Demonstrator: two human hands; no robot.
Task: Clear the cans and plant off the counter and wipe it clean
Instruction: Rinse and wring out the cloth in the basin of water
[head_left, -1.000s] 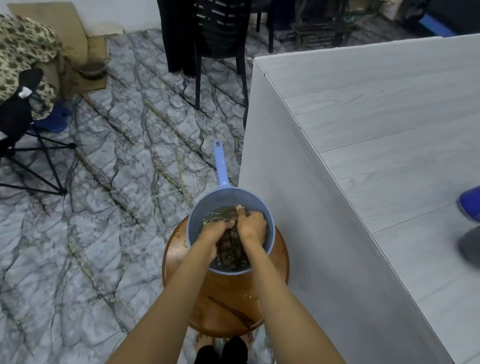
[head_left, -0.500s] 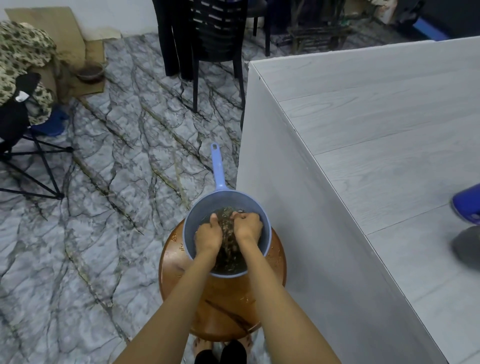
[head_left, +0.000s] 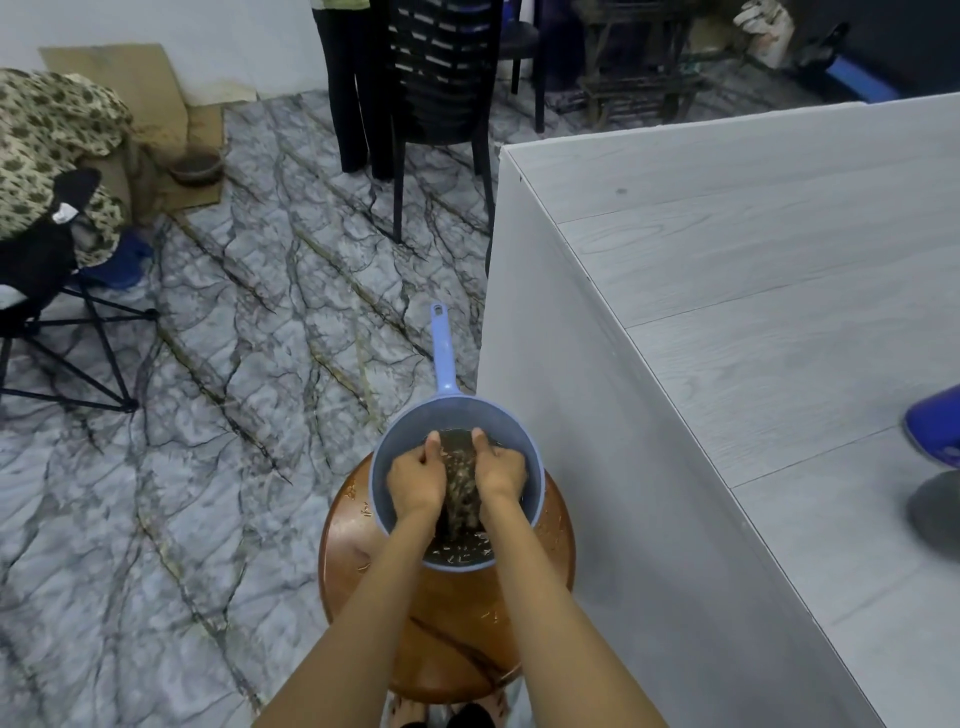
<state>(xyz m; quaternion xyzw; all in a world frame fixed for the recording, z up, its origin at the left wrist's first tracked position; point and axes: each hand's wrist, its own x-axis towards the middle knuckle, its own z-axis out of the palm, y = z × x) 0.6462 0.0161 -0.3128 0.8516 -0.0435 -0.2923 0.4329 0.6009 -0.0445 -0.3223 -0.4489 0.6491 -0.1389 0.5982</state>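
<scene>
Left hand (head_left: 415, 480) and right hand (head_left: 498, 470) grip a dark, sodden cloth (head_left: 460, 480) — speckled (in the dipper (head_left: 452, 415)).

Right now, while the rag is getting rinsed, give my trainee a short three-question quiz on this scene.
1. True or false: both hands grip the rag inside the blue basin.
2. What does the basin stand on: A) the counter, B) a brown stool, C) the floor?
3. Which way does the basin's handle point?

Key:
1. True: left hand and right hand both hold it.
2. B, the stool, beside the counter.
3. Away from the person.
</scene>
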